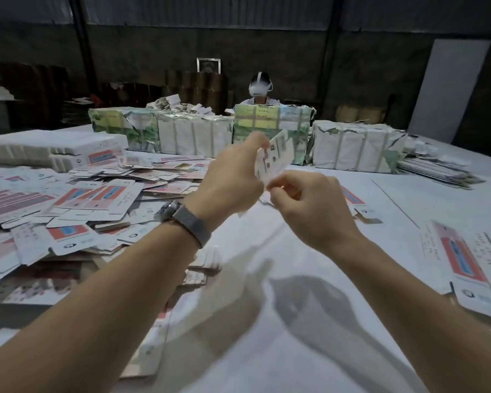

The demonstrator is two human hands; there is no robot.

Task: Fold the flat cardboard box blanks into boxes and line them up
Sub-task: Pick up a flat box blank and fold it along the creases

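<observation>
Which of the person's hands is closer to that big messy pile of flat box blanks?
Left. The left hand hovers just past the pile of flat blanks, at its right edge; the right hand is farther right, over bare table. Both grip one box blank.

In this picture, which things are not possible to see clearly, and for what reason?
- Box blank, head view: motion blur hides its print and how far it is folded.
- Fingertips of the left hand and right hand: curled behind the blank, so the exact grip is unclear.
- Printed box at right: cut off by the frame edge.
- Loose blanks pile: text too small to read.
- Person opposite: body hidden behind wrapped bundles.
</observation>
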